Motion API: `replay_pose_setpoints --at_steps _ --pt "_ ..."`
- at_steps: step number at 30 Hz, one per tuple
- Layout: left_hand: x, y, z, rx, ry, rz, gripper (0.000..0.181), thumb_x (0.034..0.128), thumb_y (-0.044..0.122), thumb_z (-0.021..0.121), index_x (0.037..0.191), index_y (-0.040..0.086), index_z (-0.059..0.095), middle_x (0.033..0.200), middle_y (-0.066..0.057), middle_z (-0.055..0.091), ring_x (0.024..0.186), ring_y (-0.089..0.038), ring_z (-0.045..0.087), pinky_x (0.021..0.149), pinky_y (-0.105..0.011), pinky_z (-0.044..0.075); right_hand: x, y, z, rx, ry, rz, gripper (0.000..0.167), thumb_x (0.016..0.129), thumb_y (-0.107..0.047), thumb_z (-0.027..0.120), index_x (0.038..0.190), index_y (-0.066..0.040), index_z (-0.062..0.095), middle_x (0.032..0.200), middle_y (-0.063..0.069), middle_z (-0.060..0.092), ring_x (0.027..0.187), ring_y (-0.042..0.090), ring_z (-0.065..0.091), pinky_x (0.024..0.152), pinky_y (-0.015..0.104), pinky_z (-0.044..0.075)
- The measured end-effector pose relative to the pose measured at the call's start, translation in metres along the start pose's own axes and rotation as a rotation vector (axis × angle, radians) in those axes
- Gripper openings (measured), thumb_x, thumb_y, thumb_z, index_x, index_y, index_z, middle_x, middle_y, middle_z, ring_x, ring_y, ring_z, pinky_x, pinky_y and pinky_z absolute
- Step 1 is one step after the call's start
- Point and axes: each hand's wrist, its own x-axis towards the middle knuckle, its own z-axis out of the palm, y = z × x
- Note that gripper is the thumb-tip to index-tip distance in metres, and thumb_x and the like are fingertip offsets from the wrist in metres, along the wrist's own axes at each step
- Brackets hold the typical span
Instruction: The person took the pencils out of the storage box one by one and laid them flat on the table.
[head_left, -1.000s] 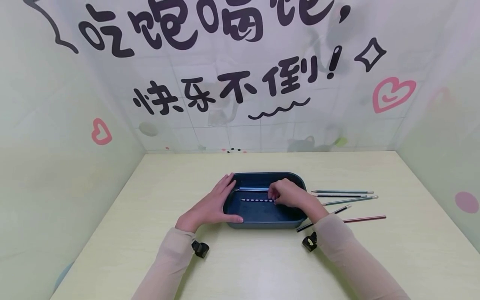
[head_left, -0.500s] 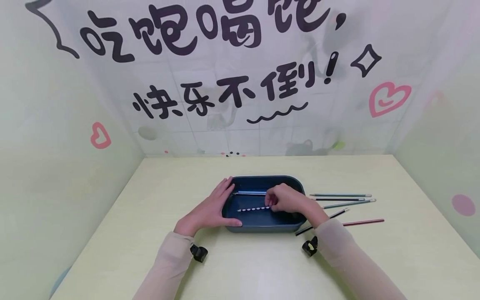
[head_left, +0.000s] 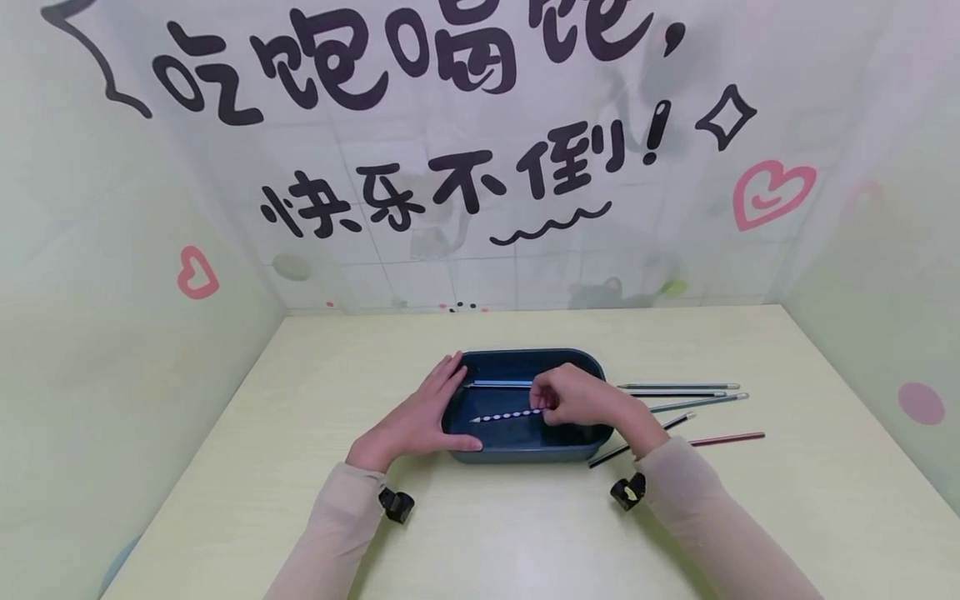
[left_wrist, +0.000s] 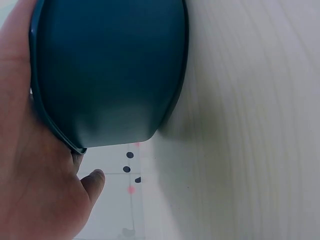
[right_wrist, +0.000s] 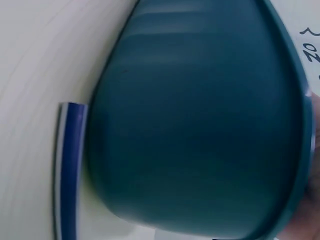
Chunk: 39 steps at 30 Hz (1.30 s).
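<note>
A dark blue tray (head_left: 525, 457) stands in the middle of the table. My left hand (head_left: 412, 417) rests at its left end, fingers extended along the rim and thumb over the front edge. Inside the tray, my right hand (head_left: 581, 396) pinches a dark pencil with white spots (head_left: 506, 415) near its right end; the point faces left. Behind it lies a blue striped pencil (head_left: 495, 384) on the tray floor, partly hidden by the right hand. In both wrist views the outer wall of the tray (left_wrist: 110, 65) fills much of the picture.
Right of the tray several loose pencils lie on the table, among them a grey-green pencil (head_left: 701, 403) and a red pencil (head_left: 727, 438). A dark pencil (head_left: 611, 456) lies slanting by the tray's front right corner. A patterned curtain (head_left: 517, 275) hangs behind the table.
The spotted pencil has shifted toward the front of the tray, and its right end has tilted upward in my right hand. My left hand has stayed at the rim.
</note>
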Motion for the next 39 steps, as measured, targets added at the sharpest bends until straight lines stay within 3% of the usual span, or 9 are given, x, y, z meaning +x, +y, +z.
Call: replay_pose_setpoints --at_steps 10,18,32,39 --pt "0.0 -0.002 0.0 0.0 0.003 0.01 0.118 0.0745 0.064 0.077 0.16 0.009 0.017 0.171 -0.002 -0.001 0.158 -0.027 0.0 0.122 -0.055 0.026 -0.008 -0.001 -0.006 -0.012 0.016 -0.036 0.011 0.084 -0.005 0.067 0.09 -0.014 0.067 0.08 -0.006 0.061 0.073 0.008 0.053 0.067 0.02 0.049" --pt "0.001 -0.002 -0.001 0.005 -0.003 0.009 0.118 0.0749 0.065 0.076 0.161 0.009 0.016 0.171 -0.001 -0.003 0.158 -0.027 -0.001 0.123 -0.055 0.025 -0.02 -0.001 -0.019 0.052 0.06 -0.029 0.011 0.085 -0.005 0.065 0.093 -0.011 0.068 0.084 -0.002 0.064 0.075 0.01 0.054 0.069 0.022 0.051" --pt "0.0 0.0 -0.003 0.014 0.0 0.034 0.117 0.076 0.064 0.076 0.16 0.006 0.018 0.171 -0.005 0.0 0.158 -0.029 0.001 0.122 -0.055 0.027 -0.046 0.016 -0.047 0.115 0.15 -0.035 0.014 0.085 0.002 0.063 0.095 -0.005 0.07 0.087 0.005 0.069 0.077 0.012 0.057 0.071 0.025 0.053" --pt "0.0 0.0 -0.001 0.023 -0.012 0.025 0.118 0.0755 0.066 0.075 0.16 0.009 0.016 0.171 -0.003 -0.002 0.158 -0.027 -0.001 0.122 -0.054 0.026 -0.057 0.028 -0.054 0.127 0.153 -0.037 0.014 0.086 0.003 0.063 0.095 -0.004 0.07 0.085 0.003 0.068 0.074 0.009 0.058 0.071 0.027 0.055"
